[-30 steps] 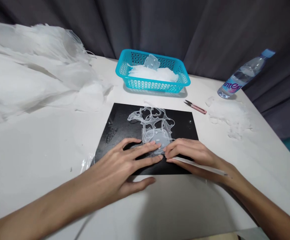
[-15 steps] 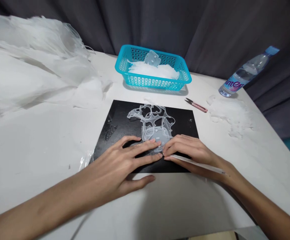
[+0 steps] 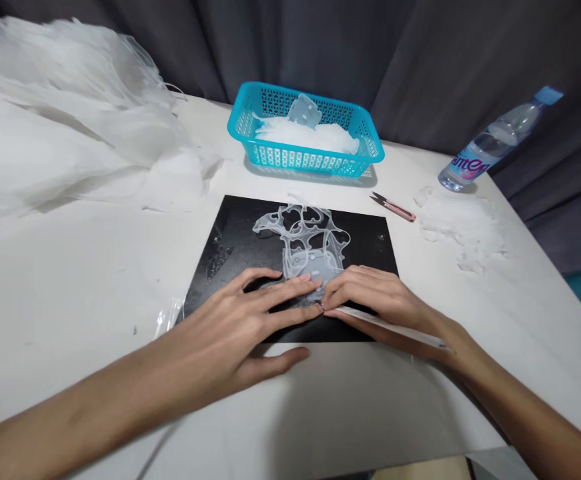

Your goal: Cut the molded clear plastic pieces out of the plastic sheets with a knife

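Head view: L hand (image 3: 240, 327) open, fingers flat on clear plastic piece (image 3: 310, 257); R hand (image 3: 375, 297) pinches thin white tool (image 3: 395, 327) at piece's edge. Piece lies on black mat (image 3: 235, 233), mid-worktop (image 3: 95, 267), nr front edge.

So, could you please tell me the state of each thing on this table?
Translucent white cut-out sheet: flat on the black rectangular mat, pinned by fingertips.
Left hand: open, fingers pressing the sheet.
Right hand: pinching a thin white stick at the sheet's edge.
Turquoise plastic basket: upright, holding white pieces.
Clear plastic bottle: lying on its side, blue cap on.
Pink thread snips: lying untouched.
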`<state>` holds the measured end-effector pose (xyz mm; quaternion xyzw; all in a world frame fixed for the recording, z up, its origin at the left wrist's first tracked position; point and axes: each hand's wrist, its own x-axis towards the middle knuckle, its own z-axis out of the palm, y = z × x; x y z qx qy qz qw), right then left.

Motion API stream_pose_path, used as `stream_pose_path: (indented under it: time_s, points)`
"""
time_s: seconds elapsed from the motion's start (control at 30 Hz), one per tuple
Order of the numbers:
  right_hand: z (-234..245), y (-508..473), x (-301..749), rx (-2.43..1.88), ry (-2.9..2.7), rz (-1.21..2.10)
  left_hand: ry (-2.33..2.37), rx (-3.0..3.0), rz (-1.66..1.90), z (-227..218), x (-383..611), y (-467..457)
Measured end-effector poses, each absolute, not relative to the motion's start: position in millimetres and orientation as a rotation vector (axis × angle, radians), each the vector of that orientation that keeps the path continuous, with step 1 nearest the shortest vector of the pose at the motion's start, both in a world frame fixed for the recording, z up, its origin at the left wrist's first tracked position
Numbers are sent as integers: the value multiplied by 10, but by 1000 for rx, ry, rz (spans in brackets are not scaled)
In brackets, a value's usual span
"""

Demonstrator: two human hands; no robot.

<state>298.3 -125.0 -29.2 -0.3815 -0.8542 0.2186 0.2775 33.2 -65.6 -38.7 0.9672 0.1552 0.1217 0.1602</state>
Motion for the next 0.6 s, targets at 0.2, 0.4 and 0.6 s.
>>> stream_pose_path:
  time_s: [0.2, 0.4, 0.6]
  points:
    - [-254, -1314, 3066, -1090, -2332, 588, 439, 2742, 331, -362, 344, -650]
    - [-293, -1350, 3111, -1111, -2279, 632, 459, 2694, 324, -358, 333, -644]
    - [-348, -1308, 3060, -1051, -2372, 331, 429, 2729, 263, -333, 317, -631]
